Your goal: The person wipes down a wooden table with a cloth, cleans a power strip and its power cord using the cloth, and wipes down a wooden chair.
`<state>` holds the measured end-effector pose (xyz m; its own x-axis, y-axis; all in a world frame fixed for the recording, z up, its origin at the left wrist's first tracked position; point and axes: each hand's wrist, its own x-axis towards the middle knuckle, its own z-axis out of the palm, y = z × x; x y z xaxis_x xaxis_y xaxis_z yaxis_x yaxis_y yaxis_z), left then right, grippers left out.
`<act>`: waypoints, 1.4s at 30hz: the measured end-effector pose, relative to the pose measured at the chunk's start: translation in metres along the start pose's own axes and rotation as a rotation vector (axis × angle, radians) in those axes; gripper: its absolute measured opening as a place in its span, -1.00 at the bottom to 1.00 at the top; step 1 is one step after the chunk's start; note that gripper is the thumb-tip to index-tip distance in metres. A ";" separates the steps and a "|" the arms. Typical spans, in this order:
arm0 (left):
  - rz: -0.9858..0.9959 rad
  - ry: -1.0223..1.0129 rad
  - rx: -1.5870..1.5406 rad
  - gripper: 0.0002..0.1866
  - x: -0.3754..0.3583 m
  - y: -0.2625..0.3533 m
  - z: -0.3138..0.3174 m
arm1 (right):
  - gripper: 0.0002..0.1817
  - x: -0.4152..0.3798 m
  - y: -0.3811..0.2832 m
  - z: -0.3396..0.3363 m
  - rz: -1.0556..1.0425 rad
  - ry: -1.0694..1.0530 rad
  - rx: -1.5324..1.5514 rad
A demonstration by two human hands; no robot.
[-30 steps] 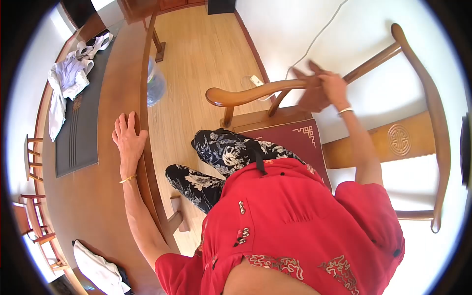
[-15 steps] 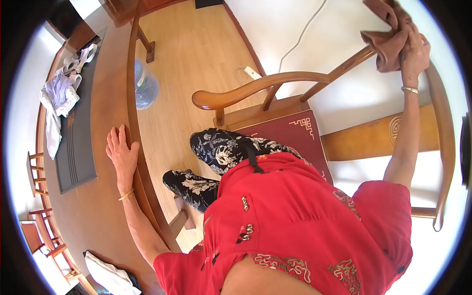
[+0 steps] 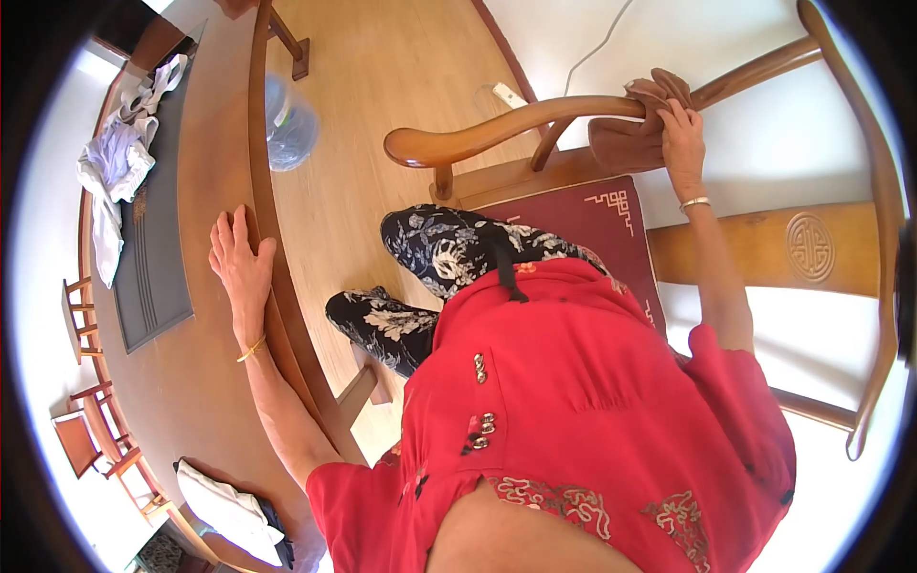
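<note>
A brown cloth point(image 3: 626, 143) is draped round the curved armrest of a wooden armchair point(image 3: 516, 119). My right hand point(image 3: 682, 148) grips it there, fingers closed over the rail. Below the cloth lies the chair's dark red seat cushion point(image 3: 564, 201) with a pale pattern. On the left, my left hand point(image 3: 243, 263) rests flat on the brown wooden table point(image 3: 215, 172), close to its edge, with fingers spread and nothing in them.
White and lilac clothing point(image 3: 119, 162) lies on the dark inlaid panel point(image 3: 153, 277) of the table. Nearer me is a folded white cloth point(image 3: 224, 511). A clear plastic water bottle point(image 3: 289, 129) and a white power strip point(image 3: 509, 95) are on the floor. More chairs point(image 3: 95, 430) stand beyond the table.
My right hand has moved left along the chair rail with the brown cloth, from the backrest end onto the armrest. My left hand stays on the table.
</note>
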<state>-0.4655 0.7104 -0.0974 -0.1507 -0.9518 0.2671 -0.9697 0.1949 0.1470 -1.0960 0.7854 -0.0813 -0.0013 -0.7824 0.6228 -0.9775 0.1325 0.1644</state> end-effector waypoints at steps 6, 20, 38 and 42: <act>0.008 0.007 0.019 -0.37 -0.001 -0.001 -0.001 | -0.75 -0.032 -0.001 -0.006 0.044 -0.117 -0.085; 0.001 0.007 0.022 -0.36 0.002 -0.001 0.003 | -0.65 -0.075 0.073 0.037 0.298 -0.893 -0.090; 0.017 0.022 0.026 -0.37 0.001 0.000 -0.001 | -0.71 -0.106 0.082 0.124 0.341 -0.808 -0.038; 0.000 0.014 0.002 -0.37 0.000 0.002 -0.002 | -0.78 -0.076 0.108 0.142 0.414 -0.554 0.001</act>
<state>-0.4674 0.7111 -0.0952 -0.1482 -0.9482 0.2809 -0.9701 0.1946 0.1452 -1.2320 0.7727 -0.2198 -0.4821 -0.8630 0.1512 -0.8733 0.4872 -0.0032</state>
